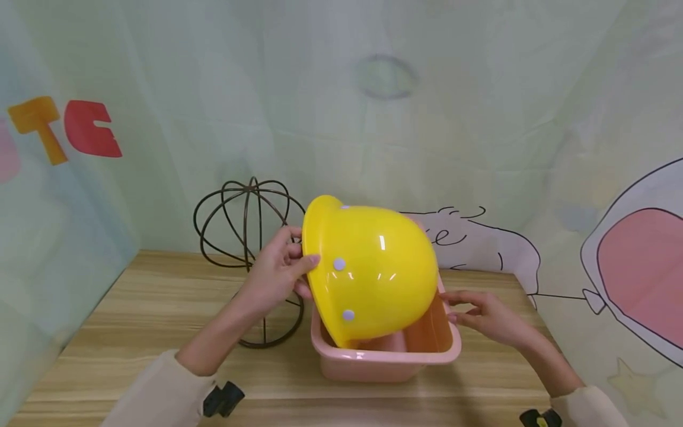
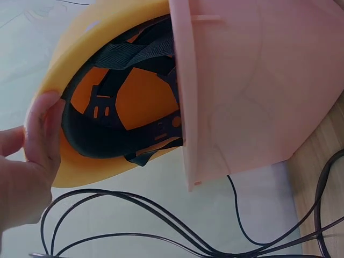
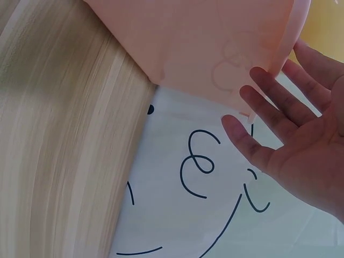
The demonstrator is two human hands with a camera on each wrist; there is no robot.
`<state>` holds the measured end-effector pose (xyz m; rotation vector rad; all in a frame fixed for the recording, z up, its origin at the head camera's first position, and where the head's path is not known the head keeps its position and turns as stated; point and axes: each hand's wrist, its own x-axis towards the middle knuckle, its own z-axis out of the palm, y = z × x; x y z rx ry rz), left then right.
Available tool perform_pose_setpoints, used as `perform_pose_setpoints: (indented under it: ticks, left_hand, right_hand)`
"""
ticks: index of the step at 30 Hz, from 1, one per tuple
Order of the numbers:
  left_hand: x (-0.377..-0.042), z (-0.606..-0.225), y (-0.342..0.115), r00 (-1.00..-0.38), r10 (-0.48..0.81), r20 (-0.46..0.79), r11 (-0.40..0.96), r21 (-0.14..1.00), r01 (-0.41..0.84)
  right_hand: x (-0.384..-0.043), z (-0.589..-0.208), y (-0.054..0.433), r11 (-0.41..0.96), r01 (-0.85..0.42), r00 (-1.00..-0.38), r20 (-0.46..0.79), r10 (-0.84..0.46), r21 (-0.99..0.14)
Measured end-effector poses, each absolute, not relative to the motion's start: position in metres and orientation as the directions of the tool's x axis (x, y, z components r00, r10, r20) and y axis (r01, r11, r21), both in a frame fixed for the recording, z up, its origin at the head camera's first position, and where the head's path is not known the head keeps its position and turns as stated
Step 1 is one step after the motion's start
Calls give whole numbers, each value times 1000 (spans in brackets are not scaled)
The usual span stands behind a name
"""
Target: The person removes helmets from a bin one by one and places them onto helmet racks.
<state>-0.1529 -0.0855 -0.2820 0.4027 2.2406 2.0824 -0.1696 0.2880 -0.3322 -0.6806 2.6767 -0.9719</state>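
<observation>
A yellow hard hat (image 1: 379,267) with pale round studs lies tilted on its side, its lower part inside a pink plastic basin (image 1: 368,356). My left hand (image 1: 274,267) grips the hat's brim, thumb on the outer face and fingers behind. In the left wrist view, dark straps (image 2: 123,131) line the hollow of the hat, which faces that hand. My right hand (image 1: 488,314) is at the basin's right rim. The right wrist view shows its fingers (image 3: 279,107) spread and only slightly bent, with the thumb by the rim.
A dark wire stand (image 1: 248,222) with a round cage top stands left of the basin, close behind my left hand. Both rest on a wood-grain table (image 1: 149,296). A printed cloth backdrop (image 1: 320,118) rises behind and at both sides.
</observation>
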Motion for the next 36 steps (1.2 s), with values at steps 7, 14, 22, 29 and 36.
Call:
perform_pose_setpoints:
  ticks: [7,14,22,29,36]
  left_hand:
    - [-153,-276,-90,-962,199,184,15,981,191]
    - [-150,-268,-98,-962,141,234,-31,972,232]
    - [-148,-257,-107,-950,62,306,-54,951,303]
    - [-147,-247,-116,-921,-11,389,-122,914,387]
    - [-146,-240,-121,-896,-68,440,-200,873,444]
  right_hand:
    - [-169,-331,287,675,-340,-871,-52,-489,-655]
    - [-170,-331,288,664,-347,-866,-46,-498,-663]
    - [-171,-332,288,652,-344,-865,-42,-500,-676]
    - [-171,-333,289,655,-336,-869,-46,-493,-677]
    - [-171,-335,290,646,-354,-864,-27,-502,-676]
